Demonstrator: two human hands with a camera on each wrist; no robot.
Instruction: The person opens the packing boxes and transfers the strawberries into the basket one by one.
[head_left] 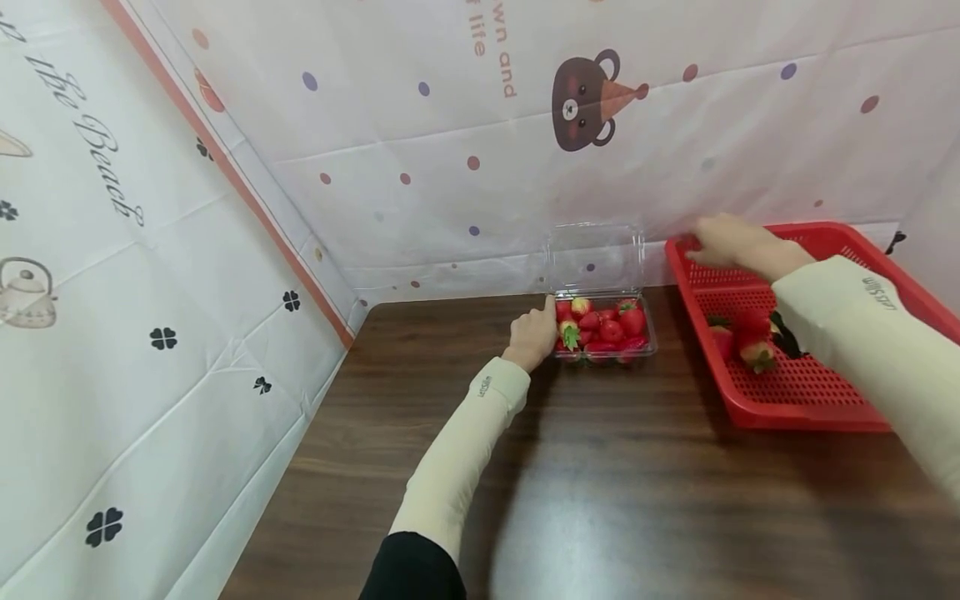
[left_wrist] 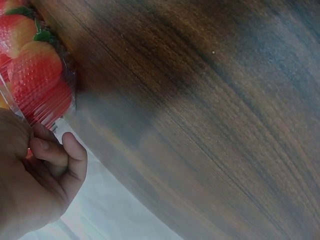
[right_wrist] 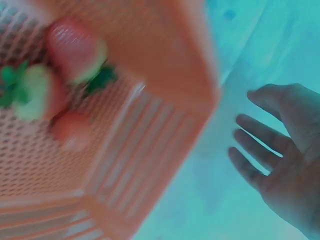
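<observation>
The head view alone takes in both hands: the left hand point(head_left: 531, 335) pinches the left edge of one clear box point(head_left: 651, 335), one lid point(head_left: 596, 257) raised behind it and packed strawberries point(head_left: 611, 331), too crowded to count, just right of the grip, while the right hand point(head_left: 738, 243) hangs over one red basket's point(head_left: 802, 415) far left corner. The left wrist view shows the curled fingers point(left_wrist: 74, 155) at the box more closely. The right wrist view shows the right hand released, its fingers spread, and three basket strawberries point(right_wrist: 75, 47), partly sleeve-covered in the head view.
</observation>
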